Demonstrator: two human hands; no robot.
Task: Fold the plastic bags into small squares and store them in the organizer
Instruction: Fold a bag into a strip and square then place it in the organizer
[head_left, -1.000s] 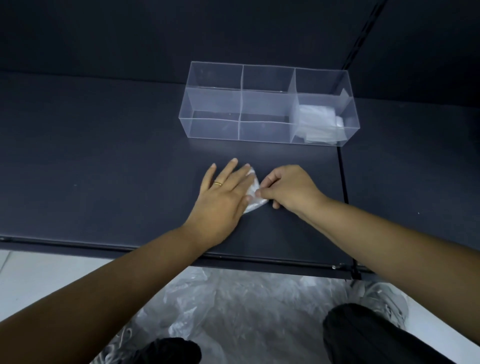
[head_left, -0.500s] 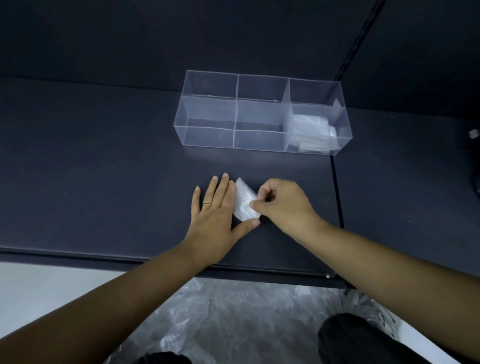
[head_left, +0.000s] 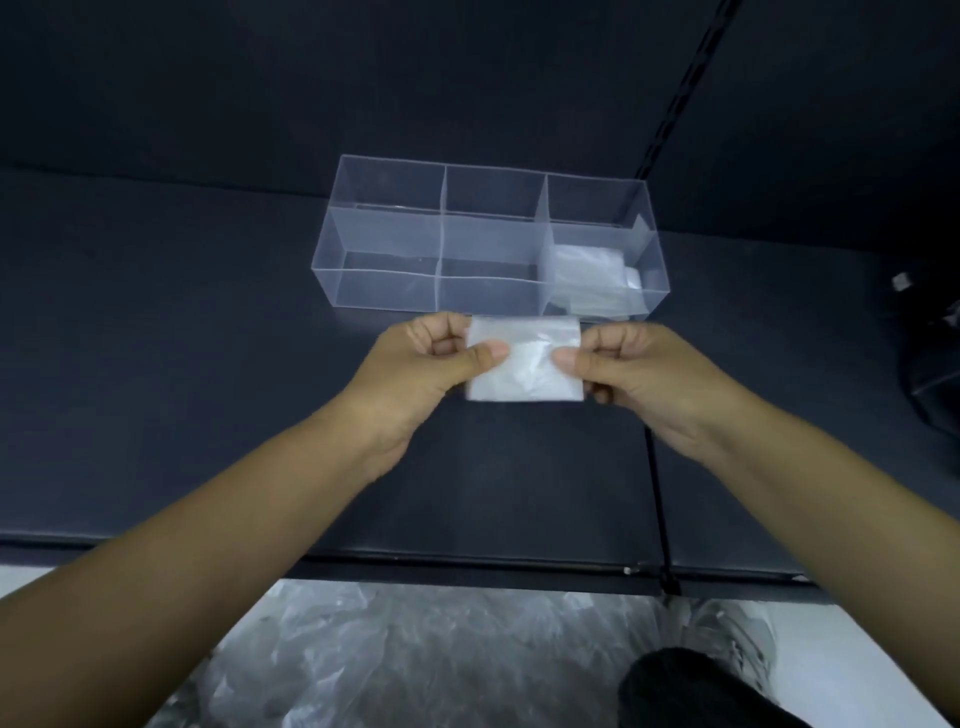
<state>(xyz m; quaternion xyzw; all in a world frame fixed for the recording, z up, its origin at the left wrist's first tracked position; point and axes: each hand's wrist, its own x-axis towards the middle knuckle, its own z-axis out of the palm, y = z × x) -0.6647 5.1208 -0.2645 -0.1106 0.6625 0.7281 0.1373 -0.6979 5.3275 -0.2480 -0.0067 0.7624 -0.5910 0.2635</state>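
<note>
The folded bag (head_left: 524, 364) has been lifted from the table (head_left: 156, 364), pinched at either edge by left hand (head_left: 431, 358) and right hand (head_left: 639, 364), apparently ready for the organizer (head_left: 384, 270).

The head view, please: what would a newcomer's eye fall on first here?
A white folded plastic bag, pinched at its side edges by the left hand and the right hand, is held over the dark table in the centre. Just behind it stands a clear organizer, with other folded bags lying in its right end. Crumpled plastic lies on the floor below the table's near edge.
</note>
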